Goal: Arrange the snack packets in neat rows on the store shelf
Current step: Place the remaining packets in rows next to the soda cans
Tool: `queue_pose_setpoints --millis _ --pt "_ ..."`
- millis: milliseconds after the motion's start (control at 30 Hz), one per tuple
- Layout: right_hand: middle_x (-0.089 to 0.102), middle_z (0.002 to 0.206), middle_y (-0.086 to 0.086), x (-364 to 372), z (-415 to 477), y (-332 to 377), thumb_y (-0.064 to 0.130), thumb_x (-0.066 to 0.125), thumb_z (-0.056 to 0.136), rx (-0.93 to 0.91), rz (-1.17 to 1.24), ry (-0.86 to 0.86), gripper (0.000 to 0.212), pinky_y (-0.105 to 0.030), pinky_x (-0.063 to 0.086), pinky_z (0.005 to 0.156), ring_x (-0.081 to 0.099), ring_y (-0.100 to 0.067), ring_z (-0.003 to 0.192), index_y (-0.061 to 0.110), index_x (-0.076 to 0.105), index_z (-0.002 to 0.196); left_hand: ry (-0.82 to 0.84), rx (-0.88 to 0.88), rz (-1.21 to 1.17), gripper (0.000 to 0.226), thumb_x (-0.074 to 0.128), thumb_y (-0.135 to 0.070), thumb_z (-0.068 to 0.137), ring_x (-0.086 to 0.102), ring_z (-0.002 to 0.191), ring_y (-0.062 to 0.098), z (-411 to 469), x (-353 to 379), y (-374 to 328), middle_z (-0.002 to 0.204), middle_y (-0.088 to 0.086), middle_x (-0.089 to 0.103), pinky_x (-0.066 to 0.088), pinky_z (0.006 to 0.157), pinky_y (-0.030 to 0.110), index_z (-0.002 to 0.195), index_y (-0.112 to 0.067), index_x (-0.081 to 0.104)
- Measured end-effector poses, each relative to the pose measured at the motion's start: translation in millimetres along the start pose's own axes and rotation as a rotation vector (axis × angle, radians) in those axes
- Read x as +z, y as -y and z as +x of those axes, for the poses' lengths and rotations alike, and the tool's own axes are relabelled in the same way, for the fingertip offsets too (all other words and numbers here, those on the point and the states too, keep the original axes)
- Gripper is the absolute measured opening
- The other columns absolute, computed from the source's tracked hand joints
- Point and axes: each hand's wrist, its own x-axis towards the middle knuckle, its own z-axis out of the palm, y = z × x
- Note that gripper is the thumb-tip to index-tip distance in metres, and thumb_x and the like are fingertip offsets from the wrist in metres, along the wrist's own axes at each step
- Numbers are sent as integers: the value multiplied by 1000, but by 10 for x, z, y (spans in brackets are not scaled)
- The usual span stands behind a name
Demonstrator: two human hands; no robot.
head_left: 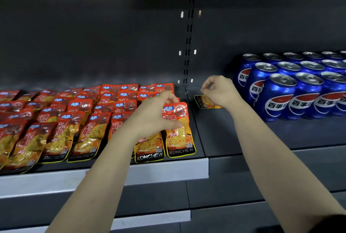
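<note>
Dark shelf (211,131) holds 1 stray packet (204,101) flat at 3 o'clock of the rows (74,120), long axis about 9-to-3, just at 6 o'clock of your nearer right hand (219,90), fingers curled narrow, empty. Your left hand (157,118) pinches the end packet (179,133).

Glossy plastic snack packets (74,120), shiny metal cans (292,90), matt dark shelf (234,129).

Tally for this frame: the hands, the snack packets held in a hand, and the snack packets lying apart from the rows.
Hands: 2, the left hand and the right hand
Snack packets held: 1, the held packet, gripped by the left hand
Snack packets apart from the rows: 1, the stray packet, beside the Pepsi cans
Total: 4
</note>
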Motion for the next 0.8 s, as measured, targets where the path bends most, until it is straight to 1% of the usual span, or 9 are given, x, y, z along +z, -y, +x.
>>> queue_pose_setpoints --millis 100,167,233,333,433,500,567,633,800 --pt "63 74 -2 44 -47 -41 17 60 86 -53 4 6 7 -22 43 59 56 -13 58 21 64 81 -16 16 102 49 84 -37 69 55 100 5 15 2 13 107 -16 55 47 89 33 108 -31 54" --pt "65 73 -3 61 -78 -55 15 59 87 -75 21 5 10 -22 43 56 56 -11 55 22 64 80 -15 32 153 45 85 -40 65 52 93 2 27 12 31 100 -19 53 45 93 42 100 -33 58" --pt "64 68 -1 50 -91 -61 15 59 87 -82 49 -26 11 -22 43 56 56 -10 54 20 65 80 -11 38 179 42 85 -41 65 52 92 2 34 36 46 98 -19 53 42 96 46 97 -36 59" --pt "64 63 -1 6 -84 -76 14 59 86 -64 104 -91 11 -25 49 56 56 -11 53 19 66 80 -34 55 233 40 83 -42 67 52 96 3 43 67 48 101 -18 55 34 99 40 99 -37 59" --pt "67 64 -5 -21 -77 -97 13 58 88 -29 163 -118 14 -27 50 52 57 -13 53 21 64 78 -42 58 254 41 82 -43 68 52 98 2 50 73 42 104 -18 55 27 94 34 101 -36 60" --pt "65 62 -2 -20 -75 -102 13 59 88 -27 162 -120 14 -26 49 52 57 -12 52 22 64 78 -40 62 265 40 82 -44 68 51 97 1 48 65 33 103 -18 54 25 93 33 99 -38 59" --pt "63 60 2 -9 -76 -98 13 59 87 -27 159 -120 13 -24 47 55 57 -11 53 20 65 78 -37 67 275 40 83 -44 66 50 97 1 55 56 32 103 -17 52 21 91 32 96 -38 56" --pt "62 59 4 -3 -76 -94 13 59 85 -22 137 -136 11 -25 49 60 60 -13 59 19 66 79 -31 77 278 42 84 -44 64 49 99 2 72 45 36 103 -16 51 19 89 31 95 -38 55" --pt "69 67 1 -15 -72 -102 13 58 83 5 92 -148 11 -31 55 69 67 -19 73 18 66 80 9 112 275 44 83 -49 62 50 98 0 150 -4 63 104 -17 53 27 94 36 95 -39 56"
